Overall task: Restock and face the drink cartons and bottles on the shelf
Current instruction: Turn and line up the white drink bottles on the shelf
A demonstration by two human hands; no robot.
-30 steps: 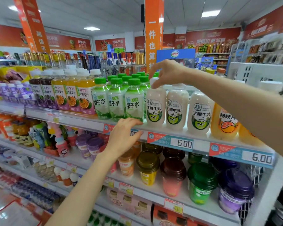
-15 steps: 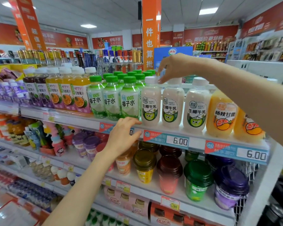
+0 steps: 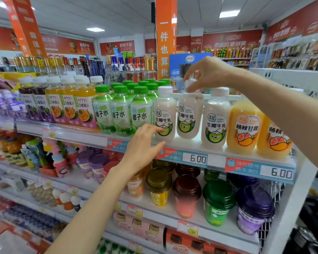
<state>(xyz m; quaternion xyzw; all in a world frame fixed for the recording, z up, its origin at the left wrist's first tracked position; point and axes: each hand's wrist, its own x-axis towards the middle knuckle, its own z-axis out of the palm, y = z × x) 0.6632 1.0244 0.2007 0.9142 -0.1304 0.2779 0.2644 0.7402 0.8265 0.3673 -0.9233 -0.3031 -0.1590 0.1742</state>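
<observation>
Three white coconut milk bottles stand in a row on the upper shelf [image 3: 215,159]. My right hand [image 3: 207,74] pinches the white cap of the middle coconut milk bottle [image 3: 189,116], which is raised slightly off the shelf and tilted. My left hand [image 3: 143,149] reaches up from below, its fingertips touching the lower label of the left coconut milk bottle [image 3: 164,110] and its thumb near the shelf's front edge. The right coconut milk bottle [image 3: 216,121] stands untouched.
Green-capped coconut water bottles [image 3: 121,110] crowd the left of the milk bottles, with passion-fruit juice bottles [image 3: 83,109] beyond. Orange drink bottles [image 3: 246,129] stand to the right. Lidded drink cups [image 3: 186,195] fill the shelf below. Glass bottles [image 3: 128,65] line the top.
My right hand has lifted the middle coconut milk bottle by its cap and tilted it. My left hand has moved up from the shelf edge to the left bottle's label.
</observation>
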